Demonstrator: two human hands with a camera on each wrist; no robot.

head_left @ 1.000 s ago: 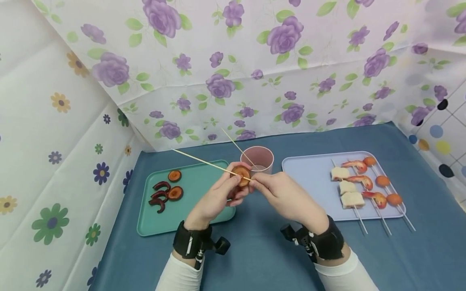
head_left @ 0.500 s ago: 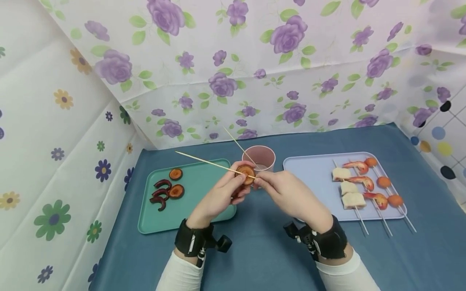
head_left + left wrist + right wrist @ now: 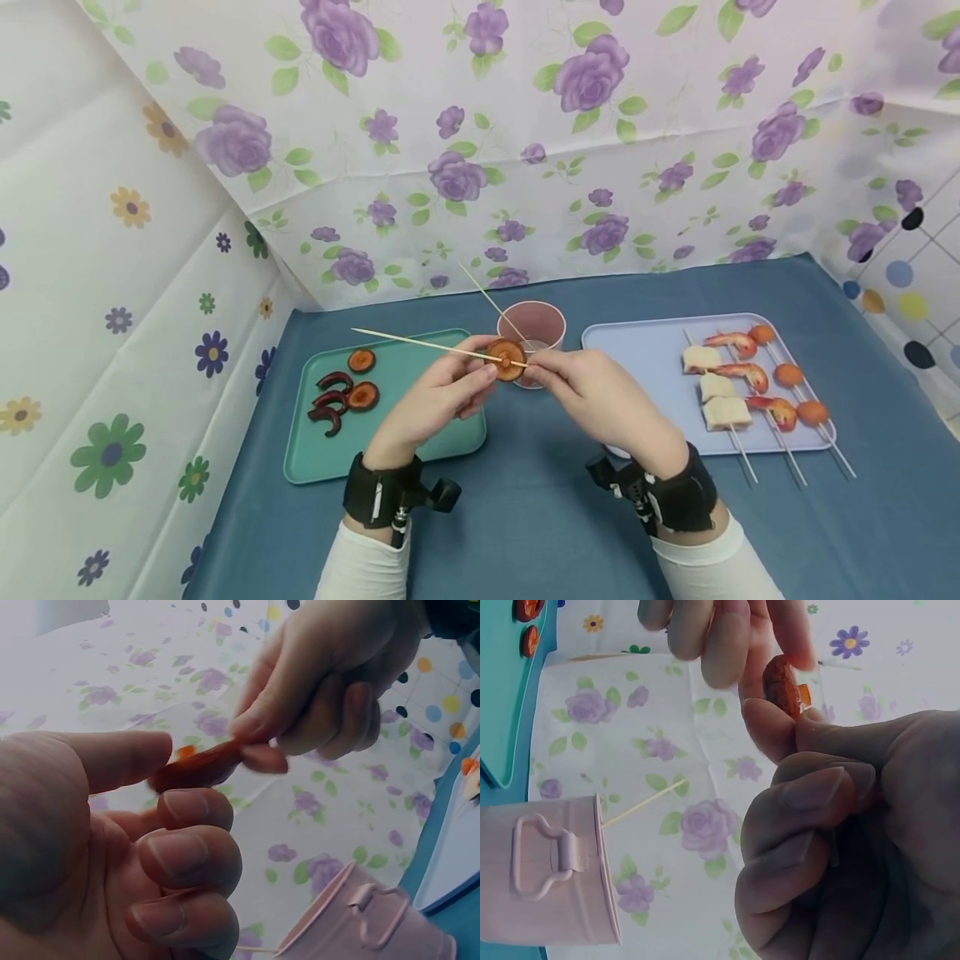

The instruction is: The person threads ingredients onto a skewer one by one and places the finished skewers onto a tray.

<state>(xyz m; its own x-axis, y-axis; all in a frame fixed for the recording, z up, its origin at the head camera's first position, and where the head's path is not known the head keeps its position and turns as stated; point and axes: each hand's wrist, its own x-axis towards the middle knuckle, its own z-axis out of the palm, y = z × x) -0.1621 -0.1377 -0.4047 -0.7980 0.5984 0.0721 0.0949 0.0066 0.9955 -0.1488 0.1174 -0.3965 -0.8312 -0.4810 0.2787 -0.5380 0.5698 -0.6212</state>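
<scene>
My left hand [image 3: 431, 404] pinches the edge of a brown shiitake mushroom [image 3: 506, 371] between thumb and fingers. A thin wooden skewer [image 3: 420, 342] crosses the mushroom at its stem, its long part pointing left. Close beside, my right hand [image 3: 600, 396] pinches the skewer's short end between thumb and forefinger. The left wrist view shows the mushroom [image 3: 199, 769] nearly edge-on between both hands, slightly blurred. From the right wrist, the mushroom [image 3: 782, 686] shows its orange stem, with my right thumb and curled fingers right at it.
A green tray [image 3: 412, 417] on the left holds two mushrooms and several dark curved pieces. Behind the hands stands a pink cup [image 3: 551, 333] with another skewer [image 3: 480, 287] leaning in it. On the right, a pale lilac tray [image 3: 630, 358] carries several skewers of shrimp, white chunks and orange balls.
My left hand has shifted slightly left and its thumb has slid off the mushroom's face to its edge. The skewer's far tip has dropped a little. The right hand is nearly still.
</scene>
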